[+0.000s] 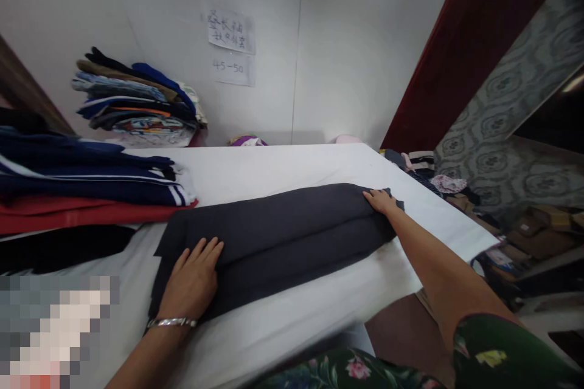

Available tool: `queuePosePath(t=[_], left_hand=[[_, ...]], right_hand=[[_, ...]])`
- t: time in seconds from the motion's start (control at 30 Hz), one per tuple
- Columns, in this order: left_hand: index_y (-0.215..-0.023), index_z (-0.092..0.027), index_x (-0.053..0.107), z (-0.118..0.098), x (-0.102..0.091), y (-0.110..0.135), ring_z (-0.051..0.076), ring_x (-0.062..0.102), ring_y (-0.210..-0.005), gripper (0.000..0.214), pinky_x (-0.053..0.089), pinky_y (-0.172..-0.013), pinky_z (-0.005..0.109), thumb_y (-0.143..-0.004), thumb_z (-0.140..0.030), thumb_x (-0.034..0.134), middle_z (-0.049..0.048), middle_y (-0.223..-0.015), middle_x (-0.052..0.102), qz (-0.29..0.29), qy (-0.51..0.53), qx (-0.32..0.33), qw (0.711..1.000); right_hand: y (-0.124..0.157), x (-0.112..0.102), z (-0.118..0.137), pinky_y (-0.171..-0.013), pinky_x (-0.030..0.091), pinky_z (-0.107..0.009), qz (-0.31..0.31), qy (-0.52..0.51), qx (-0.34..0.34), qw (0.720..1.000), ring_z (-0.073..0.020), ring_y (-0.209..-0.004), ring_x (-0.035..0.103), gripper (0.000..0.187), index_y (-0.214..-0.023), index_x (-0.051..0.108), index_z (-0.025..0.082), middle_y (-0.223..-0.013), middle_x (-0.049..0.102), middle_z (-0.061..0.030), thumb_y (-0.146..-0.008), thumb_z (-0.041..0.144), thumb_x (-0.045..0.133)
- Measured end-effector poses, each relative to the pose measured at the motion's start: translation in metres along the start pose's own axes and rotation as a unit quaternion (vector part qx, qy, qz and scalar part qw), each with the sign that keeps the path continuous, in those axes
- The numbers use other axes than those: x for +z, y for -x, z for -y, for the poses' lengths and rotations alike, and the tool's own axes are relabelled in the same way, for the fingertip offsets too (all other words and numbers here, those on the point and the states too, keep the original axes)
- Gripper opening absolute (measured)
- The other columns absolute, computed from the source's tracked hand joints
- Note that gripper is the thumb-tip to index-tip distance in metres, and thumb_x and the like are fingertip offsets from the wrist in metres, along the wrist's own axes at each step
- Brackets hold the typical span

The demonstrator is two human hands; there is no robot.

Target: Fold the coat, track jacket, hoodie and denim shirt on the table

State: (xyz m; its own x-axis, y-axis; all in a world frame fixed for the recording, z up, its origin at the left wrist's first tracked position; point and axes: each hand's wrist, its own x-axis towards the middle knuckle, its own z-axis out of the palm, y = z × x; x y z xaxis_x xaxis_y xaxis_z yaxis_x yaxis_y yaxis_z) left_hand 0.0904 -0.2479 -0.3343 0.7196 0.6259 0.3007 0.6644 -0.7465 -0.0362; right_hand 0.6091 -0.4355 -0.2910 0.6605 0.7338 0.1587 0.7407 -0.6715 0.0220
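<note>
On dark garment (283, 222) we rest left hand (194, 279) at eight o'clock, right hand (382, 200) at two; fingers extended, grasping nothing, perhaps so it lies flat.

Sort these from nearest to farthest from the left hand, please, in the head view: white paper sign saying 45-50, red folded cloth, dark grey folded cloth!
1. Dark grey folded cloth: under the left hand.
2. Red folded cloth: in the pile at left.
3. White paper sign: up on the wall.
</note>
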Motion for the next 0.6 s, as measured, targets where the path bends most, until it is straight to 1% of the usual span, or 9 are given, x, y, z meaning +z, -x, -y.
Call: queuePosePath(t=[0.07, 0.1, 0.17, 0.23, 0.27, 0.33, 0.43, 0.53, 0.6], left_hand=[[-0.127, -0.013, 0.06, -0.005, -0.007, -0.001, 0.028, 0.046, -0.132, 0.056, 0.034, -0.108, 0.048, -0.076, -0.01, 0.038, 0.0109, -0.138, 0.056, 0.012, 0.01, -0.01, 1.0], [-0.127, -0.014, 0.06, -0.007, -0.01, -0.001, 0.028, 0.046, -0.132, 0.056, 0.034, -0.108, 0.048, -0.076, -0.01, 0.038, 0.0106, -0.138, 0.056, 0.017, 0.016, -0.018, 1.0], [-0.127, -0.015, 0.061, -0.012, -0.017, -0.002, 0.027, 0.045, -0.133, 0.056, 0.034, -0.109, 0.047, -0.075, -0.008, 0.04, 0.0099, -0.138, 0.056, 0.026, 0.031, -0.034, 0.999], [-0.127, -0.017, 0.061, -0.016, -0.023, -0.001, 0.026, 0.045, -0.133, 0.057, 0.034, -0.109, 0.047, -0.075, -0.007, 0.04, 0.0095, -0.138, 0.055, 0.033, 0.048, -0.048, 0.997], [-0.127, -0.018, 0.061, -0.017, -0.026, -0.001, 0.026, 0.046, -0.133, 0.057, 0.034, -0.11, 0.047, -0.075, -0.007, 0.041, 0.0093, -0.138, 0.055, 0.036, 0.057, -0.052, 0.996], [-0.127, -0.018, 0.061, -0.019, -0.031, 0.0, 0.024, 0.046, -0.132, 0.057, 0.034, -0.11, 0.046, -0.075, -0.005, 0.041, 0.0087, -0.137, 0.056, 0.044, 0.075, -0.058, 0.995], [-0.128, -0.018, 0.06, -0.019, -0.034, 0.002, 0.024, 0.046, -0.133, 0.058, 0.034, -0.112, 0.046, -0.075, -0.003, 0.042, 0.0082, -0.138, 0.056, 0.05, 0.09, -0.068, 0.992], [-0.129, -0.016, 0.059, -0.016, -0.034, 0.003, 0.026, 0.042, -0.136, 0.059, 0.032, -0.113, 0.048, -0.074, -0.001, 0.044, 0.0104, -0.141, 0.052, 0.027, 0.085, -0.085, 0.992], [-0.128, -0.015, 0.06, -0.014, -0.034, 0.004, 0.027, 0.042, -0.136, 0.059, 0.03, -0.114, 0.05, -0.074, 0.0, 0.044, 0.012, -0.14, 0.053, 0.01, 0.084, -0.096, 0.992]], right_hand=[[-0.001, -0.005, 0.02, -0.101, 0.031, -0.063, -0.005, -0.007, -0.002, 1.0, -0.0324, -0.126, 0.047, 0.049, -0.126, 0.059, 0.021, -0.131, 0.059, -0.0151, -0.097, 0.045, 0.028], [0.0, -0.007, 0.035, -0.104, 0.03, -0.062, -0.01, -0.016, -0.018, 1.0, -0.0316, -0.129, 0.045, 0.049, -0.13, 0.056, 0.022, -0.136, 0.056, -0.014, -0.098, 0.045, 0.028], [0.005, -0.007, 0.071, -0.108, 0.028, -0.057, -0.024, -0.045, -0.085, 0.995, -0.029, -0.135, 0.039, 0.05, -0.137, 0.049, 0.024, -0.144, 0.048, -0.0113, -0.098, 0.047, 0.029], [0.015, -0.003, 0.108, -0.11, 0.028, -0.054, -0.026, -0.073, -0.168, 0.983, -0.0284, -0.139, 0.034, 0.053, -0.14, 0.046, 0.025, -0.149, 0.042, -0.0103, -0.097, 0.051, 0.031], [0.021, 0.001, 0.125, -0.11, 0.029, -0.054, -0.017, -0.081, -0.203, 0.976, -0.0289, -0.139, 0.034, 0.054, -0.14, 0.046, 0.025, -0.149, 0.042, -0.0106, -0.096, 0.053, 0.032], [0.034, 0.01, 0.149, -0.109, 0.03, -0.054, 0.016, -0.083, -0.239, 0.967, -0.0297, -0.139, 0.035, 0.056, -0.139, 0.048, 0.025, -0.148, 0.043, -0.011, -0.095, 0.056, 0.033], [0.045, 0.025, 0.16, -0.11, 0.03, -0.053, 0.049, -0.094, -0.239, 0.965, -0.0281, -0.138, 0.037, 0.054, -0.137, 0.051, 0.026, -0.147, 0.045, -0.0096, -0.095, 0.055, 0.034], [0.043, 0.038, 0.153, -0.11, 0.031, -0.051, 0.035, -0.125, -0.231, 0.964, -0.0264, -0.138, 0.038, 0.052, -0.135, 0.053, 0.027, -0.147, 0.046, -0.0072, -0.094, 0.053, 0.035], [0.039, 0.045, 0.146, -0.11, 0.033, -0.051, 0.019, -0.143, -0.231, 0.962, -0.0265, -0.137, 0.039, 0.051, -0.133, 0.056, 0.027, -0.145, 0.048, -0.0068, -0.093, 0.052, 0.035]])
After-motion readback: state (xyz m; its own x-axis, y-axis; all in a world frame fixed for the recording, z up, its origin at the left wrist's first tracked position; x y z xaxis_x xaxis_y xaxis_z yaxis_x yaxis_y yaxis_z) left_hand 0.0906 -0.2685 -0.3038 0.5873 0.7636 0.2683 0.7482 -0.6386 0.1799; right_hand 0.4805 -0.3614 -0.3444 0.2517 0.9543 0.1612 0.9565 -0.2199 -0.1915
